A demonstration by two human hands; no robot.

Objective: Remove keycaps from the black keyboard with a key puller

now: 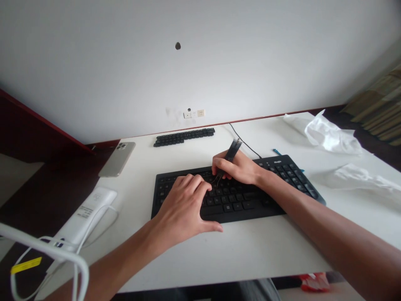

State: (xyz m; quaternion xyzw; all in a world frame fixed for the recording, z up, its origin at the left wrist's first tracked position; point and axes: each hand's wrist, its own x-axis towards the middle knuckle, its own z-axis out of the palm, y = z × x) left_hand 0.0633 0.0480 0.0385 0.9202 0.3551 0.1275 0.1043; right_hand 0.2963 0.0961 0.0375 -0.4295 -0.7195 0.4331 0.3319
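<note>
A black keyboard (pixel 225 211) lies at a slight slant on the white table. My left hand (pixel 184 205) rests over its left part, thumb spread towards the front edge and fingertips on the keys. In my right hand (pixel 239 167) is a black keycap puller (pixel 232 151), gripped with its handle tilted up. The puller's thin wire prongs (pixel 218 179) point down at the keys beside my left index finger. My hands cover many of the keys, and whether the wires clasp a key I cannot tell. Behind the keyboard, loose black keycaps (pixel 184 136) lie in rows.
At the left lie a phone (pixel 118 159) and a white power bank-like device (pixel 84 215) with a white cable. Crumpled white plastic bags (pixel 332 136) are at the right. A blue stick (pixel 276 151) pokes out behind the keyboard; a black cord (pixel 242 140) runs to the wall.
</note>
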